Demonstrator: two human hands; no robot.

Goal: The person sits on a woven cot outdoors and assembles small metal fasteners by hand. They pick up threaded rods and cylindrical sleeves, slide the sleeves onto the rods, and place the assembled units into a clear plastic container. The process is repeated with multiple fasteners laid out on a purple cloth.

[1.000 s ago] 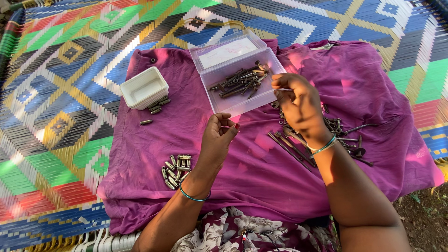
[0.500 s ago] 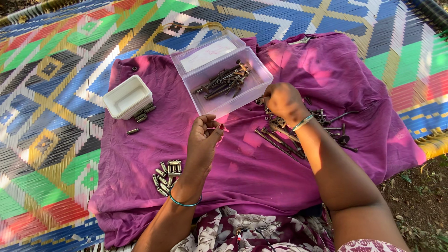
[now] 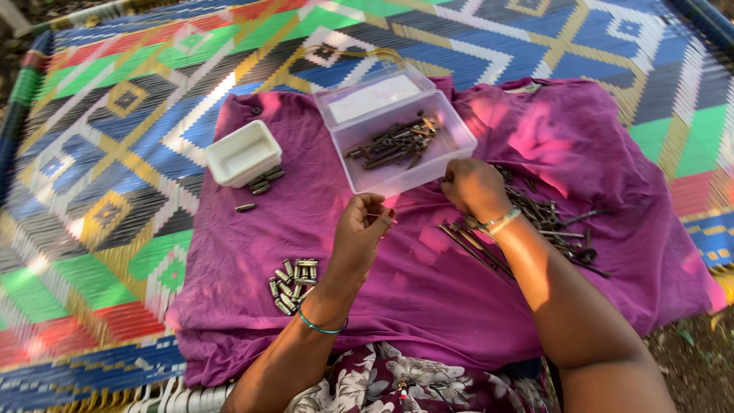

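A thin pin (image 3: 380, 217) sits pinched in the left hand's (image 3: 359, 233) fingertips. Dark metal rods (image 3: 547, 226) lie heaped on the purple cloth under and beside the right hand (image 3: 474, 187).

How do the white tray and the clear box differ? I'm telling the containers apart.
The white tray is opaque, smaller and looks empty; the clear box is see-through, larger and holds a heap of dark metal pieces. The white tray has no lid showing, while the clear box has its lid open behind it. The white tray lies apart from both hands; the right hand is at the clear box's near corner. Both sit on the purple cloth.
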